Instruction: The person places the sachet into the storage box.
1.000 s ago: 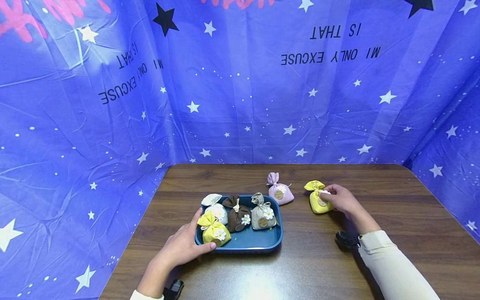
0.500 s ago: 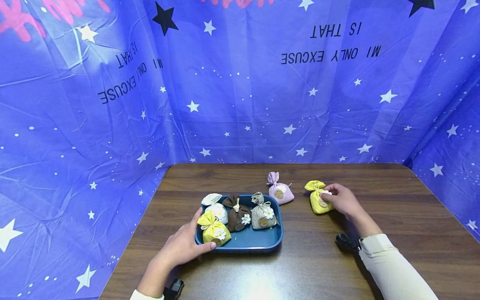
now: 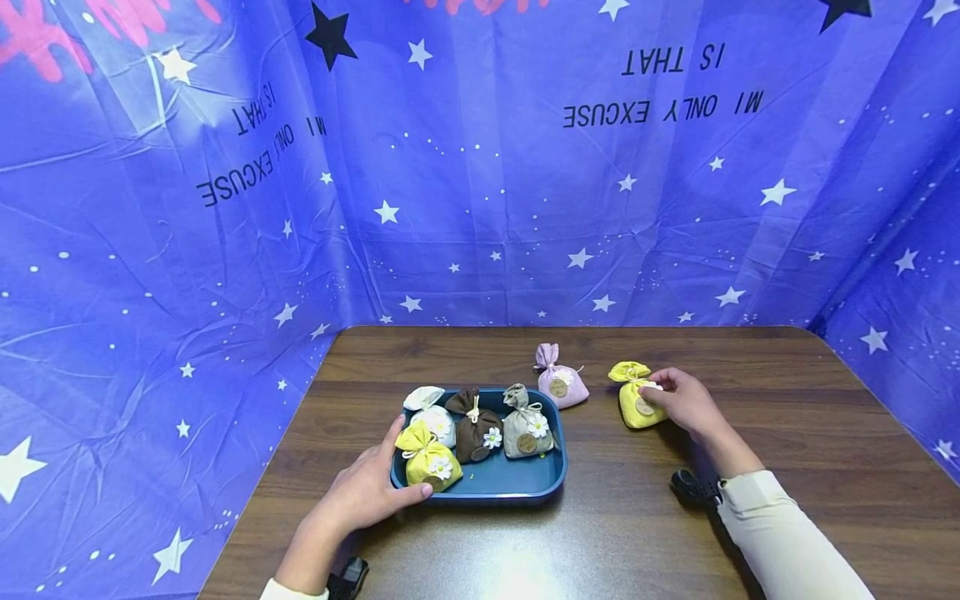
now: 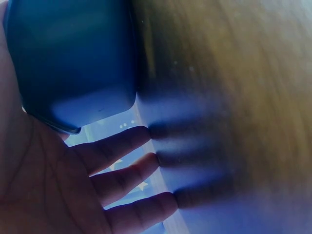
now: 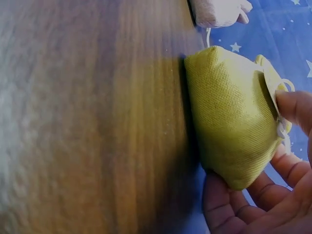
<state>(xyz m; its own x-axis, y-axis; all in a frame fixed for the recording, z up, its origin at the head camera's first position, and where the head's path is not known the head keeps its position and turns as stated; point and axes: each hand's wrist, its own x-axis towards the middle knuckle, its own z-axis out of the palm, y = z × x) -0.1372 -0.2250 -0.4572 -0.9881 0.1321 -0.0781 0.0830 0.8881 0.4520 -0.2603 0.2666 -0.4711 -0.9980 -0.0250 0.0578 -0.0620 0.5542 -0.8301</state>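
Note:
My right hand (image 3: 684,403) pinches a yellow sachet (image 3: 633,408) at its right side, the thumb across its daisy and round label. In the right wrist view, this yellow pouch (image 5: 229,112) sits at the tabletop with my fingertips around its side. My left hand (image 3: 366,490) holds the left end of a blue tray (image 3: 517,483), thumb at the front rim; the left wrist view has the tray's outer wall (image 4: 73,58) beside three outstretched fingers. Inside the tray are a white sachet (image 3: 433,427), a brown one (image 3: 472,433), a grey one (image 3: 525,437) and another yellow sachet (image 3: 423,467).
A pink sachet (image 3: 561,387) lies on the wooden table (image 3: 615,517) just behind the tray's right corner, left of my right hand. Blue star-patterned cloth (image 3: 480,208) hangs behind the table and on both sides.

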